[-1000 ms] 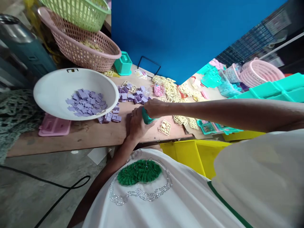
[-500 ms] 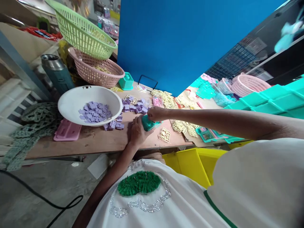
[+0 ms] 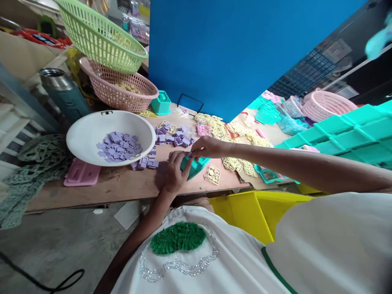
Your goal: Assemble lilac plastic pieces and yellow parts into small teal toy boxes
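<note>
My left hand grips the left side of a teal plastic case above the front of the wooden table. My right hand reaches across from the right, its fingers pinched at the top of the case. A small purple piece shows at those fingertips, partly hidden. Just behind the hands lie loose purple plastic pieces, and more sit to the left. A cream plastic frame of small parts lies right of the case.
A white bowl of purple pieces stands at left, near stacked baskets and a flask. A blue panel rises behind. Cream frames spread over the table. Teal trays are stacked at right; a yellow bin is below.
My right hand has opened from a fist over the case to a pinch and shifted slightly right. More of the teal case shows, and a small purple piece is visible at the fingertips.
</note>
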A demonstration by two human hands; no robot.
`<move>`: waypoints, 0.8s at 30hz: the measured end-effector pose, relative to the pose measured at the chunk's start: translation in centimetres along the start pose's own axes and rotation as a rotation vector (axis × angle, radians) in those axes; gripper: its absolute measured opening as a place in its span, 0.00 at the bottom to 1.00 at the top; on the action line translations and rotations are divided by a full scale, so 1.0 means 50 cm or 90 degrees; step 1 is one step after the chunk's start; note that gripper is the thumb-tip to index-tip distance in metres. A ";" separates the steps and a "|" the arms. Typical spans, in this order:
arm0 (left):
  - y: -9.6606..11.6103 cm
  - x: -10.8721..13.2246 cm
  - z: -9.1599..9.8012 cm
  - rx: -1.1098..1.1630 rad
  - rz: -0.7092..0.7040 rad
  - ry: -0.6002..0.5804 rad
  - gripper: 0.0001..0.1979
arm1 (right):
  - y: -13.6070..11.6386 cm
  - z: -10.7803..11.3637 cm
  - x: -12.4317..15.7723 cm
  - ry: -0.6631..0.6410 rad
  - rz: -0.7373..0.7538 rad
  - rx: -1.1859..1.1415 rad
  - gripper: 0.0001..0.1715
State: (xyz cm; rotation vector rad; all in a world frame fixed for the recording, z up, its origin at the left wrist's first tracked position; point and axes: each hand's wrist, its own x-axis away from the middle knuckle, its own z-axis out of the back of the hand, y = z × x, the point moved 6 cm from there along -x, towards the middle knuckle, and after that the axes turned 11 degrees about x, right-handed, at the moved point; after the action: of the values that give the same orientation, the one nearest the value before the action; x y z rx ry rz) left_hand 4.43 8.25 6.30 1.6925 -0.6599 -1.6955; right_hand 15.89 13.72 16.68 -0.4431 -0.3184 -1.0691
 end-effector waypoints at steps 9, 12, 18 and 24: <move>0.000 0.001 0.004 0.021 0.037 -0.018 0.14 | 0.015 -0.014 0.019 0.109 0.070 0.017 0.14; -0.006 0.014 -0.013 -0.015 0.067 -0.056 0.42 | 0.034 -0.021 0.032 0.096 0.044 0.051 0.13; -0.010 0.029 -0.041 -0.047 0.092 -0.132 0.53 | 0.038 -0.051 0.036 0.046 -0.041 0.124 0.13; 0.001 0.024 -0.039 -0.070 0.074 -0.138 0.45 | 0.032 -0.051 0.032 0.026 -0.037 0.104 0.12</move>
State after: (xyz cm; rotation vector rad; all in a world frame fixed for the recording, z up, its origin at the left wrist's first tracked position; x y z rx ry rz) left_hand 6.44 7.49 5.44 1.3810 -0.7353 -1.8130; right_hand 18.12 11.86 14.88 -0.2669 -0.3805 -1.0980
